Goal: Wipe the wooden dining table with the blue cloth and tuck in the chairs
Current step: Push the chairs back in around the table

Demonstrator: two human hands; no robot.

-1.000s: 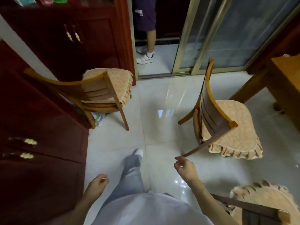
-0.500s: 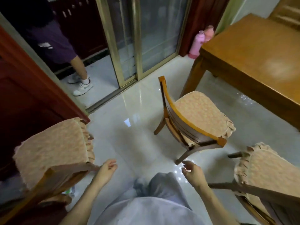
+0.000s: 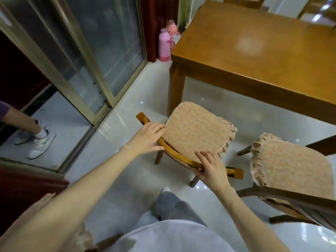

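- Both hands, hanging free half a second ago, are now on the curved wooden backrest (image 3: 174, 155) of the nearer wooden chair with a peach frilled seat cushion (image 3: 197, 130); the view has swung closer to that chair
- left hand (image 3: 147, 138) lies over the rail's left part, fingers together on the cushion's edge, thumb under the rail
- right hand (image 3: 211, 167) is curled around the rail's right part, fingers on top, thumb beneath
- the chair stands on the white tiled floor (image 3: 127, 179) just beside the leg of the orange-brown wooden dining tabletop (image 3: 254, 57), seat not under it
- a second cushioned chair (image 3: 289, 166) stands to the right, also pulled out
- two pink flasks (image 3: 164, 45) stand by the glass sliding door (image 3: 101, 51)
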